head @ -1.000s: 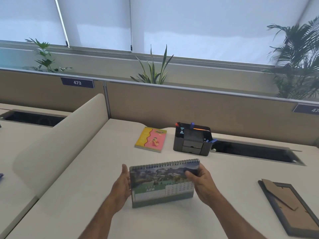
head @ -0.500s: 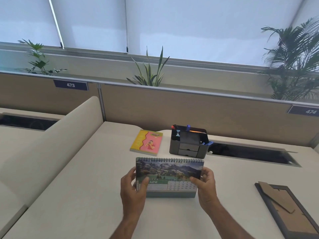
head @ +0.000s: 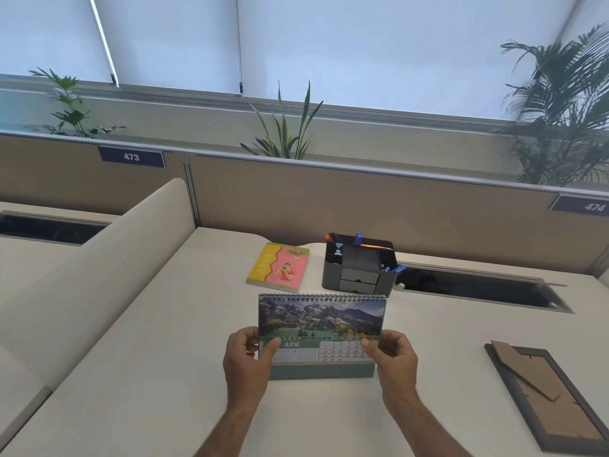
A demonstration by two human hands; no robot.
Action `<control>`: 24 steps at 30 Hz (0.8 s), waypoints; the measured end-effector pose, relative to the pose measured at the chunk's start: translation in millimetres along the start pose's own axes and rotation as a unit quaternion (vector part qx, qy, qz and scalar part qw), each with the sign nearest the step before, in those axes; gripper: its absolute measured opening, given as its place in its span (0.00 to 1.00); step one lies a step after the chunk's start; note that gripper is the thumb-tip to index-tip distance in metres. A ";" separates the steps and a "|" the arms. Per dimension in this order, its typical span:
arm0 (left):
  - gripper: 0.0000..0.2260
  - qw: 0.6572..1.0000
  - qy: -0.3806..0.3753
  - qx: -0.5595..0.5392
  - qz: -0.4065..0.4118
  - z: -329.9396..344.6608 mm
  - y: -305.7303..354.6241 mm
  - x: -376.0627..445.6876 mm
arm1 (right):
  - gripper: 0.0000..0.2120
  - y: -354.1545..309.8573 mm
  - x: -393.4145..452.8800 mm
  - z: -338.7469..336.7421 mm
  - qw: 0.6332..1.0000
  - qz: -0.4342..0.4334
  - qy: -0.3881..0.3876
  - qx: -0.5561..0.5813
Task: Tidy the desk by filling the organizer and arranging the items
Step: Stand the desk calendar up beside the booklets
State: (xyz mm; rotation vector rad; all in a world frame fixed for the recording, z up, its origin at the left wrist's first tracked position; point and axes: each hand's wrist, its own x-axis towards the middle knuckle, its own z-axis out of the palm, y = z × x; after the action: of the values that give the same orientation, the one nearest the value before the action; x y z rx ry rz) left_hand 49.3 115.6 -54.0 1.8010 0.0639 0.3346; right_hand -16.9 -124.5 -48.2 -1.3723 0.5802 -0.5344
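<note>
Fingers [head: 275, 345] of the left hand [head: 246, 364] and those of the right hand [head: 397, 359] are pinching the lower side edges of a desk calendar [head: 321, 328], thumbs lying on its front face. Beyond the fingertips, a grey desk organizer [head: 357, 268] is standing near the partition [head: 395, 206], with blue and red pens poking out of its compartments. Just left of it, a yellow and pink notebook [head: 279, 267] is lying flat. Well off to the right of the right hand, a dark picture frame [head: 553, 397] is lying face down, its cardboard back showing. Nothing is sitting between the hands and the organizer. The calendar is standing upright on the pale desk [head: 148, 357] between both hands, spiral binding on top, showing a mountain photo above a green strip reading JUNE and a date grid.
</note>
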 end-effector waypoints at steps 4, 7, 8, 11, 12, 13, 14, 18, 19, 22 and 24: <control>0.13 0.999 -0.041 -0.016 -0.017 -3.4 -1.6 0.8 | 0.11 1.1 0.7 -3.6 0.999 0.019 -0.043 0.014; 0.12 0.998 -0.058 -0.035 -0.016 -3.3 3.2 -2.7 | 0.10 0.4 0.0 -3.2 0.997 0.020 -0.077 -0.006; 0.12 0.997 -0.059 -0.039 -0.016 -2.5 4.9 -4.0 | 0.10 0.1 0.1 -2.8 0.996 0.020 -0.084 -0.013; 0.13 0.997 -0.058 -0.041 -0.008 -1.3 7.9 -4.5 | 0.09 -3.3 2.5 -2.3 0.994 0.014 -0.106 -0.032; 0.13 0.997 -0.060 -0.042 -0.002 -1.7 8.4 -3.3 | 0.10 -4.8 4.4 -2.4 0.992 0.008 -0.117 -0.040; 0.14 0.997 -0.064 -0.043 0.003 -2.3 9.1 -1.9 | 0.10 -6.0 6.5 -2.7 0.991 0.001 -0.127 -0.050; 0.14 0.997 -0.068 -0.046 0.007 -3.1 9.2 -0.3 | 0.10 -7.0 8.5 -2.9 0.989 -0.005 -0.135 -0.061; 0.16 0.996 -0.077 -0.040 0.017 -6.0 4.0 0.5 | 0.12 -5.7 12.7 -3.3 0.984 -0.008 -0.148 -0.099; 0.16 0.996 -0.081 -0.036 0.016 -6.8 0.9 -0.8 | 0.13 -3.5 12.7 -4.1 0.983 -0.005 -0.152 -0.104; 0.15 0.995 -0.096 -0.031 0.007 -8.9 -8.5 -4.7 | 0.15 4.4 11.9 -7.8 0.982 0.005 -0.159 -0.106; 0.14 0.994 -0.105 -0.032 0.004 -10.2 -11.9 -5.1 | 0.15 6.0 10.4 -8.6 0.980 0.011 -0.171 -0.104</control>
State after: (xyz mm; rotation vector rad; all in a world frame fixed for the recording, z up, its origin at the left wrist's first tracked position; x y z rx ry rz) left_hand 43.4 127.2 -64.1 1.7627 -0.1010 0.1507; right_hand -14.7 -136.9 -55.8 -1.6110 0.3774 -0.2142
